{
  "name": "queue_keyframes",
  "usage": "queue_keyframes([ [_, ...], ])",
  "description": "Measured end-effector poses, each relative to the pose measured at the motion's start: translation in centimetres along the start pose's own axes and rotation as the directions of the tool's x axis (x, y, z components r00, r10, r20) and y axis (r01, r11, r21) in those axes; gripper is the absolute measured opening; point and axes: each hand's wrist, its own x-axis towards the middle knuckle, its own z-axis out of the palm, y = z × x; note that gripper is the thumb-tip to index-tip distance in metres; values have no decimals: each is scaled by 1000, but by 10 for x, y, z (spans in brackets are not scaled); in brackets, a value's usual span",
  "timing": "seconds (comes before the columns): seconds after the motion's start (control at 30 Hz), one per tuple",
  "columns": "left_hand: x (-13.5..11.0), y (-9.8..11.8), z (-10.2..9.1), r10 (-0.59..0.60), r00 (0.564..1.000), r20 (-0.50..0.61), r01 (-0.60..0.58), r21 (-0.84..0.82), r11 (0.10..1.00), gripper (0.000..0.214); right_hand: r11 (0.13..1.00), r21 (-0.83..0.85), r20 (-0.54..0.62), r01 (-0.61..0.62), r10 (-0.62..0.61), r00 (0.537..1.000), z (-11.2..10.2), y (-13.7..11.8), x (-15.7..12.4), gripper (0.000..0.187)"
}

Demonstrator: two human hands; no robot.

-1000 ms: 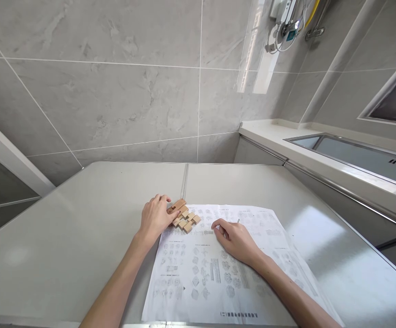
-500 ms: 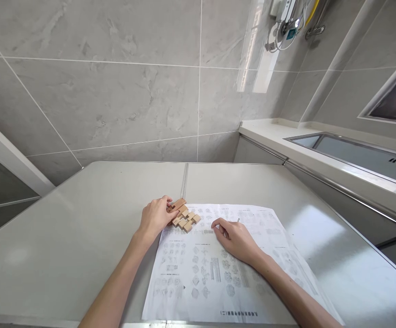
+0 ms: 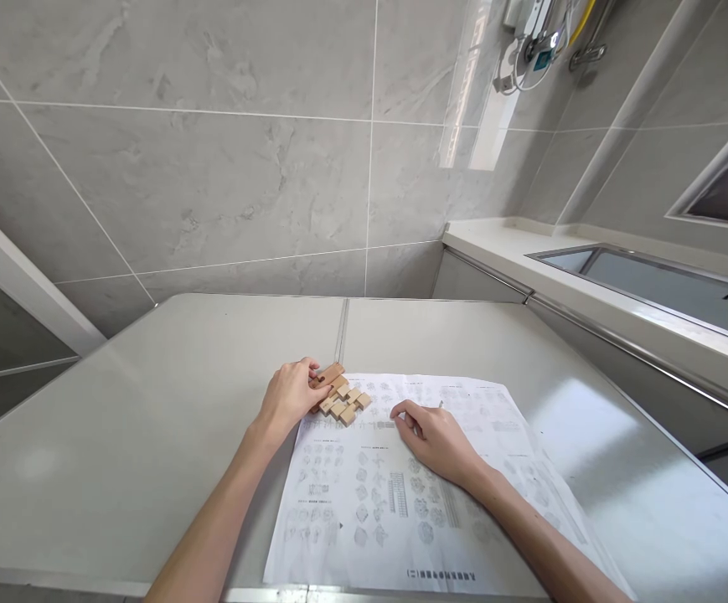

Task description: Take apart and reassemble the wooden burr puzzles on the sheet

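My left hand [image 3: 290,392] is closed round the left side of a cluster of wooden puzzle pieces [image 3: 343,399], with the thumb on top. Its pieces are notched wooden blocks, brown at the back and pale at the front, lying at the upper left of a printed sheet [image 3: 364,477]. On that sheet rests my right hand [image 3: 430,431], to the right of the blocks and apart from them. Its fingers are curled with thumb and forefinger close together. A small pale tip [image 3: 441,404] shows just behind the knuckles; what it belongs to is hidden.
The sheet, covered in small diagrams, lies on a glossy white table [image 3: 118,435] with a seam [image 3: 342,331] down its far half. Behind is a grey tiled wall [image 3: 213,167]. At right stand a counter [image 3: 495,239] and a metal-framed inset [image 3: 653,280].
The view has shifted very slightly. Both hands and the wooden pieces keep practically the same places on the sheet.
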Motion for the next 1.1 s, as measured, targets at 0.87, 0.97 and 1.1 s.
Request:
queue_keyframes([
  [0.87, 0, -4, 4, 51, 994, 98, -52, 7, 999, 29, 1000, 10, 13, -7, 7, 1000, 0, 2, 0, 25],
  [0.97, 1, -5, 4, 43, 994, 101, -44, 5, 999, 28, 1000, 12, 11, -5, 5, 1000, 1, 2, 0, 24],
  [1.1, 1, -5, 4, 29, 994, 102, -28, -13, 1000, 21, 1000, 21, 11, -7, 7, 1000, 2, 2, 0, 23],
])
